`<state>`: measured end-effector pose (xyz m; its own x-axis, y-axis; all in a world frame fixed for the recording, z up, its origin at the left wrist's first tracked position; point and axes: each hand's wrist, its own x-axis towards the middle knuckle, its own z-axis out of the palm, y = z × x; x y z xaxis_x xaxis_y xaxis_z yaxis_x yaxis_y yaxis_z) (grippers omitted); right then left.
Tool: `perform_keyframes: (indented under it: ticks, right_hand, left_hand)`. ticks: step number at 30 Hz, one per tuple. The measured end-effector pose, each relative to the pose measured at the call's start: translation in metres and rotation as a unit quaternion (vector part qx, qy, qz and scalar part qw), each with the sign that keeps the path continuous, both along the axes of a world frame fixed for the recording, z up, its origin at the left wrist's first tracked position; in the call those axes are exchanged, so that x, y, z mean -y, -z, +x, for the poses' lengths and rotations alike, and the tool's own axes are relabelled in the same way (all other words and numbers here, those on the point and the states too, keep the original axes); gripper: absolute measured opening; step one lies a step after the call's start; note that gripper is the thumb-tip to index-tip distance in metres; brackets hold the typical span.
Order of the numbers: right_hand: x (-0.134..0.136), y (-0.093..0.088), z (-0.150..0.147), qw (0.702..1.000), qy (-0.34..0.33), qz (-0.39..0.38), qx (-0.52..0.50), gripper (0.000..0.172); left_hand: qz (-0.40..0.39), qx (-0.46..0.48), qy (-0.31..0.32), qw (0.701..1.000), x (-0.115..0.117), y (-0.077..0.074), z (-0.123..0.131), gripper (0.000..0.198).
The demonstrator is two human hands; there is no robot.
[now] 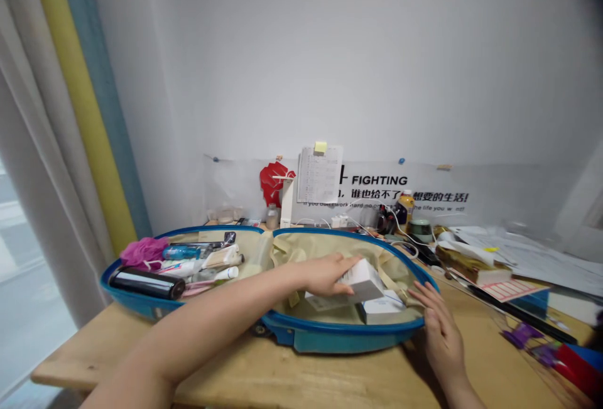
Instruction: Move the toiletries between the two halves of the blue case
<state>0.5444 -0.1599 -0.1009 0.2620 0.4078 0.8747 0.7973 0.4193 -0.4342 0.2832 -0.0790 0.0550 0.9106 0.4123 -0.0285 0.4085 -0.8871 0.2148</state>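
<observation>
A blue suitcase (351, 333) lies spread apart on the wooden table, its cream lining showing. My left hand (330, 274) reaches into the right half and grips a white box (365, 281), which is tilted. Beneath and beside that box lies a second white box (385, 307). At the right rim of the case is my right hand (439, 327), fingers extended and apart, the fingertips at the edge. The left half holds a pink bath puff (142, 252), a shiny black cylinder (147, 283), a blue bottle (182, 252) and several tubes.
Right of the case, the wooden table (475, 359) carries papers (556, 258), a red-striped card (497, 285) and purple items (522, 333). Behind the case stand a yellow-capped bottle (405, 208), a green jar (421, 230) and white cables. A curtain (80, 114) hangs at left.
</observation>
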Motion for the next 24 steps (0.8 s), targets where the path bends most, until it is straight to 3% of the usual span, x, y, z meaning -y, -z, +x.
perform_keyframes:
  ticks: [4, 11, 17, 21, 24]
  right_hand:
    - [0.001, 0.001, 0.001, 1.0, -0.007, -0.012, -0.005, 0.041]
    - [0.004, -0.002, 0.001, 1.0, -0.01, -0.025, -0.009, 0.043]
    - [0.004, -0.002, 0.0, 1.0, -0.008, -0.024, 0.001, 0.042]
    - [0.004, -0.003, 0.0, 1.0, -0.012, -0.02, 0.0, 0.041]
    - [0.003, -0.004, -0.001, 1.0, -0.012, -0.022, -0.007, 0.041]
  left_hand:
    - [0.031, -0.077, -0.013, 0.997, -0.004, 0.026, 0.01, 0.082]
    - [0.055, -0.135, -0.054, 0.988, -0.013, 0.039, 0.004, 0.079]
    - [0.052, -0.166, -0.048, 0.984, -0.017, 0.052, 0.015, 0.071]
    - [0.047, -0.159, -0.052, 0.985, -0.016, 0.051, 0.015, 0.066]
    - [0.049, -0.124, -0.064, 0.989, -0.016, 0.04, 0.002, 0.065]
